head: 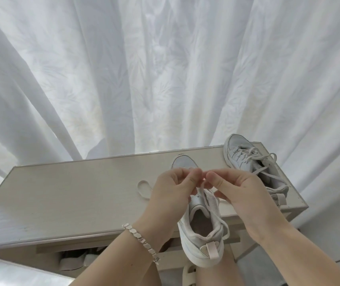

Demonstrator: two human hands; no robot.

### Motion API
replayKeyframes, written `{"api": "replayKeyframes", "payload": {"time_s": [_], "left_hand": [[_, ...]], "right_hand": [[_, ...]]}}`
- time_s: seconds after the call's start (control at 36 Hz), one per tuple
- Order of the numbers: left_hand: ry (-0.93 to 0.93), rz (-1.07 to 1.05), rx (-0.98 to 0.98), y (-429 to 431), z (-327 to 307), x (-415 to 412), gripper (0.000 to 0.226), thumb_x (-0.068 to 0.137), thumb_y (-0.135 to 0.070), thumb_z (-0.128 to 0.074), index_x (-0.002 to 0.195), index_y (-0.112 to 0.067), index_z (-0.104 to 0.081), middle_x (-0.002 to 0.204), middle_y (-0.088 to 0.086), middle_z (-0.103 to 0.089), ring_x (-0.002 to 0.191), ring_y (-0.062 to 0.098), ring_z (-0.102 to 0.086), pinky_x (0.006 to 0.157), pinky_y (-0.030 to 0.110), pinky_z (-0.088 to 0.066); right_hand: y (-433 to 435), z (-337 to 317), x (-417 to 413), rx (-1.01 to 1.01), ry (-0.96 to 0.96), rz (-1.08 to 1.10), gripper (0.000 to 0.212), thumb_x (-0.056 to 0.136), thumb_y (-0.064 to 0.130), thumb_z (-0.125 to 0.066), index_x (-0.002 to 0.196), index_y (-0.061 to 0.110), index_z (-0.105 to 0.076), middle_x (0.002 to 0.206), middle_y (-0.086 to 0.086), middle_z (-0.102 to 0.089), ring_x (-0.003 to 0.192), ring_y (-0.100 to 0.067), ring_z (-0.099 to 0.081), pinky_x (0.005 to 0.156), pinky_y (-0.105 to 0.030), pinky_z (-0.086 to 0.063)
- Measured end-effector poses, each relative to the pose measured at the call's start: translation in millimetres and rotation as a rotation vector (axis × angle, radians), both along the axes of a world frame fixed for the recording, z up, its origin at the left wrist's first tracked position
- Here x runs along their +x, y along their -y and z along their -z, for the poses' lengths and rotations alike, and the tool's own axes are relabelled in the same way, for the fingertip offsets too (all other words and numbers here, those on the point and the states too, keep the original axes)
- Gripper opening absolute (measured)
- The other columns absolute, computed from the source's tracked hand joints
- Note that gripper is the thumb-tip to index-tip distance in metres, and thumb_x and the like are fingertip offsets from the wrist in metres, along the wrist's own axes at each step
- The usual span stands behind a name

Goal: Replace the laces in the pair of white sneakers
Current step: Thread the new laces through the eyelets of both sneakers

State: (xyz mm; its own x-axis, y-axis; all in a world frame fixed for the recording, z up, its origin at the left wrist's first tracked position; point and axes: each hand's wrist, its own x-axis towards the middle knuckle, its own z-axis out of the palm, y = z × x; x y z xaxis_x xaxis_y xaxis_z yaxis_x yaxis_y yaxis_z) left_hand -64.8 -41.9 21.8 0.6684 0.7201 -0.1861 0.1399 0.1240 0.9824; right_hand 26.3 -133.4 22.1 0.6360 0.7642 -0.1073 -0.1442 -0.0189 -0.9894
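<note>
— What is lying on the worktop (72, 199) towards the left?
— A loose lace loop (143, 188) is resting there, just beside the left hand (173, 193), which is wearing a bracelet (142, 242) at the wrist.
— And the hands?
— The left hand and the right hand (235, 193) are each pinching a lace (201, 190) above the near sneaker (200, 230), whose heel is overhanging the worktop's front edge.
— The other shoe?
— The second sneaker (247, 159) is sitting laced at the far right corner.

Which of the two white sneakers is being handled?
The white sneaker nearest the person, heel overhanging the pale wooden cabinet; left hand and right hand pinch its lace. The other white sneaker sits untouched, far right.
</note>
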Motion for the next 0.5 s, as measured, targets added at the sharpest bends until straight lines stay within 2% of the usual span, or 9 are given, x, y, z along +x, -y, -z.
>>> {"api": "replayKeyframes", "payload": {"time_s": [0.03,0.11,0.19,0.28,0.39,0.5], "left_hand": [[-0.021,-0.007,-0.011,0.3,0.1,0.2,0.023,0.092,-0.027,-0.055,0.075,-0.016,-0.067,0.055,-0.011,-0.063,0.052,0.001,-0.047,0.055,0.016,-0.038],[-0.049,-0.058,-0.089,-0.6,-0.2,0.2,0.027,0.098,-0.019,-0.046,0.081,-0.018,-0.066,0.067,-0.008,-0.067,0.06,0.005,-0.045,0.056,0.019,-0.036],[-0.059,-0.063,-0.152,-2.8,-0.6,-0.7,0.028,0.098,-0.005,-0.042,0.083,-0.015,-0.064,0.073,-0.003,-0.066,0.063,0.007,-0.045,0.055,0.018,-0.036],[-0.006,-0.023,-0.202,-3.7,-3.2,-2.1,0.027,0.097,0.002,-0.041,0.088,-0.011,-0.063,0.067,-0.004,-0.069,0.057,0.004,-0.048,0.053,0.014,-0.04],[0.098,0.032,-0.268,-2.6,-7.4,-3.5,0.014,0.094,0.001,-0.048,0.099,-0.003,-0.061,0.079,0.007,-0.073,0.057,0.004,-0.062,0.061,0.016,-0.051],[0.052,0.064,-0.172,-0.5,-9.3,-3.8,0.009,0.091,-0.009,-0.056,0.086,-0.005,-0.062,0.076,0.005,-0.074,0.06,0.007,-0.067,0.06,0.018,-0.053]], "right_hand": [[0.6,0.7,0.0,-0.001,-0.001,0.026,0.01,0.075,0.024,-0.064,0.072,0.019,-0.073,0.071,0.003,-0.072,0.067,-0.001,-0.064,0.061,-0.011,-0.049],[3.8,4.6,3.7,0.003,-0.031,0.111,0.025,0.09,0.013,-0.055,0.071,0.017,-0.07,0.072,0.001,-0.072,0.065,-0.003,-0.064,0.059,-0.015,-0.052],[6.5,3.8,6.6,-0.001,-0.109,0.145,0.019,0.093,0.009,-0.051,0.082,0.012,-0.066,0.067,-0.001,-0.071,0.061,-0.008,-0.065,0.058,-0.018,-0.055],[7.2,5.0,8.7,-0.006,-0.138,0.152,0.017,0.092,0.007,-0.052,0.085,0.01,-0.066,0.064,-0.001,-0.069,0.059,-0.008,-0.065,0.058,-0.018,-0.055],[7.5,4.6,8.5,-0.016,-0.155,0.133,0.016,0.09,0.004,-0.054,0.085,0.01,-0.068,0.064,-0.001,-0.069,0.06,-0.008,-0.064,0.064,-0.018,-0.056],[7.9,6.1,7.4,-0.024,-0.149,0.138,0.017,0.088,0.007,-0.057,0.082,0.015,-0.07,0.067,0.002,-0.069,0.065,-0.007,-0.063,0.068,-0.021,-0.056]]}}
